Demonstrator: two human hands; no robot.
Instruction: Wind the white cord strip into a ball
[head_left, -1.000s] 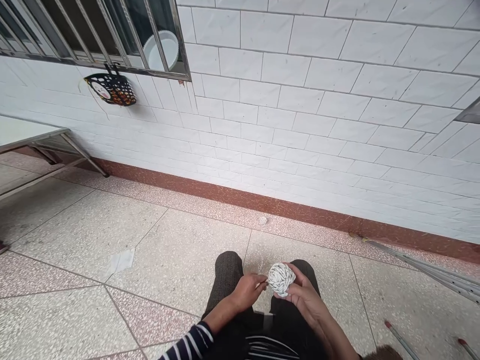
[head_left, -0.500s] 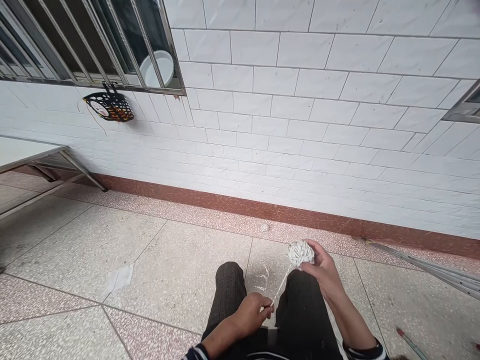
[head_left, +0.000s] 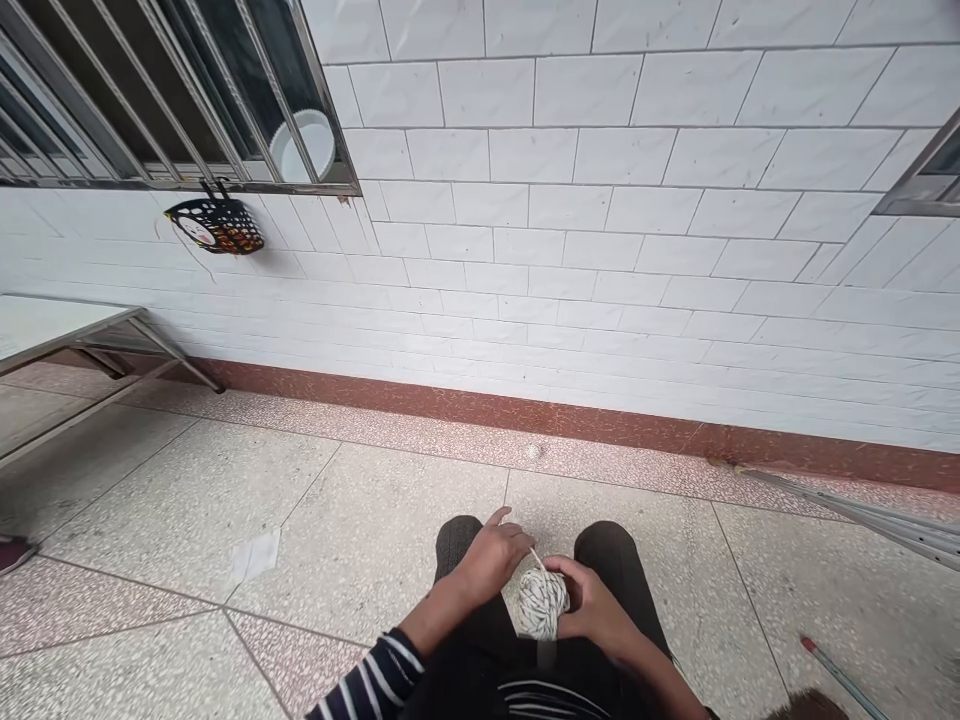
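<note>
A ball of white cord (head_left: 541, 603) with dark flecks sits in my right hand (head_left: 596, 610), thumb and fingers curled round its right side, between my knees. My left hand (head_left: 496, 558) is just up and to the left of the ball. Its fingers pinch a strand of the cord (head_left: 538, 559), which runs taut down to the top of the ball. The left index finger and thumb are partly seen; the palm is hidden.
A white sheet of paper (head_left: 256, 554) lies on the speckled floor. A metal-legged table (head_left: 71, 325) stands at left, with a shoe (head_left: 13, 552) below it. A black basket (head_left: 217, 226) hangs from the window bars. Metal poles (head_left: 847, 512) and a red-tipped stick (head_left: 840, 675) lie at right.
The ball and my right hand have come down and left, closer to my body. My left hand has risen past the ball's level, and the stretch of cord between them is shorter.
</note>
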